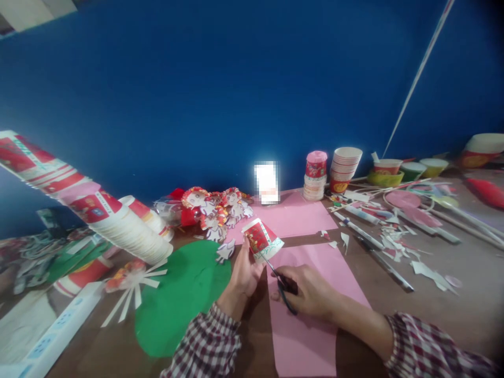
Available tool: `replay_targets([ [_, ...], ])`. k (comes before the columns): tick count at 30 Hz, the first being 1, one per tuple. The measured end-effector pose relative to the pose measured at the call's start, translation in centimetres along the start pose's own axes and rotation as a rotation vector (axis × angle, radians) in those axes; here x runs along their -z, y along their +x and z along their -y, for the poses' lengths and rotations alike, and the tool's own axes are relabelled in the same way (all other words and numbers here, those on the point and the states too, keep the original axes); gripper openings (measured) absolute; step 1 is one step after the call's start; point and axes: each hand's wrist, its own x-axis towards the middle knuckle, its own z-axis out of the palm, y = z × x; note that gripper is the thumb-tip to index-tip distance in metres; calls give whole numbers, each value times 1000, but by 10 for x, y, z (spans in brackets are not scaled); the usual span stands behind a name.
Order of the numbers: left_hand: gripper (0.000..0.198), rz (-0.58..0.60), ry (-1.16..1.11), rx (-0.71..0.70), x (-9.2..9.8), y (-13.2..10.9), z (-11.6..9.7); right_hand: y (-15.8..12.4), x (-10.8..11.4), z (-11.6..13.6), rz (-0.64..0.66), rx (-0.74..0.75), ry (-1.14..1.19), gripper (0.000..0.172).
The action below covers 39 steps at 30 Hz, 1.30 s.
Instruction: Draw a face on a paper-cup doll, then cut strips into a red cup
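While the blue wall [236, 94] fills the whole far side, the brown table [452, 294] takes the near half of the view. On the left, a long stack of cups [79, 194] lies tilted and reaches toward the middle. A green disc [177, 299] lies flat near the left hand, and a pink sheet [311, 341] lies near the right hand, partly under it. A second pink sheet [291, 215] lies farther away, just beyond the first one. A white power strip [55, 336] is at the near left corner. At the far right, some bowls [388, 173] stand beside a short stack [344, 168]. White scraps [394, 241] are spread on the right side of the table.

The left hand [244, 273] is curled around a cup [262, 240] and grips it between thumb and fingers. The cup is tilted and is held above the table, over the gap between the two pink sheets. The right hand [311, 291] is closed through the handles of the scissors [281, 286]. The blades point far and left, and their tips meet the near edge of the cup.
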Motion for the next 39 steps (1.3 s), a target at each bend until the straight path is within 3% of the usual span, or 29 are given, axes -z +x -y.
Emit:
replay_targets([
  [19,33,33,35,-74,1,-1,0,-1,0,5,22,-35,149,22],
  [28,31,45,21,-77,4,3,4,-1,-3,2,13,-72,199,14],
  [39,32,62,15,-70,1,-1,0,-2,-5,1,-12,-104,257,29],
])
